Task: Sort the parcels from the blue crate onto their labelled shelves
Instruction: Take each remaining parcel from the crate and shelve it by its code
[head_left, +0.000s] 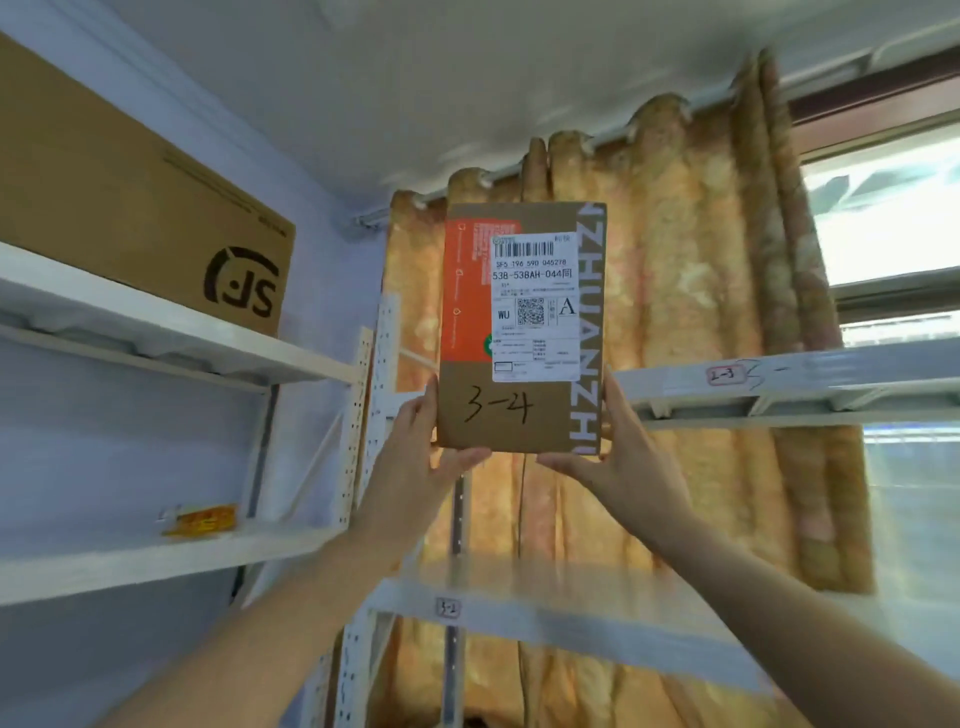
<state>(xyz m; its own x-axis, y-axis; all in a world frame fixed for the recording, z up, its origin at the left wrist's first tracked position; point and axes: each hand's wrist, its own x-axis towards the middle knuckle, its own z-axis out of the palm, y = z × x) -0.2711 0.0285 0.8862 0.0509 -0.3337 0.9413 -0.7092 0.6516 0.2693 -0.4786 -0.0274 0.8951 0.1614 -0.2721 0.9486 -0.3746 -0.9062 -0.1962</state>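
Head view is showing the parcel (519, 332) marked 3-4 standing upright, long axis vertical. The left hand (415, 457) and right hand (628, 457) are gripping its lower corners, equally near, with a shelf (779, 382) lying just rightward.

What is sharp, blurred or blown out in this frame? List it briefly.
Head view: the parcel is sharp, its handwritten 3-4 legible. Head view: the window at right is blown out. Head view: the lower shelf is smeared, its tag barely legible.

Upper shelf (156, 322) bearing brown SF box (130, 208), lower shelf (156, 561) bearing orange packet (200, 519)
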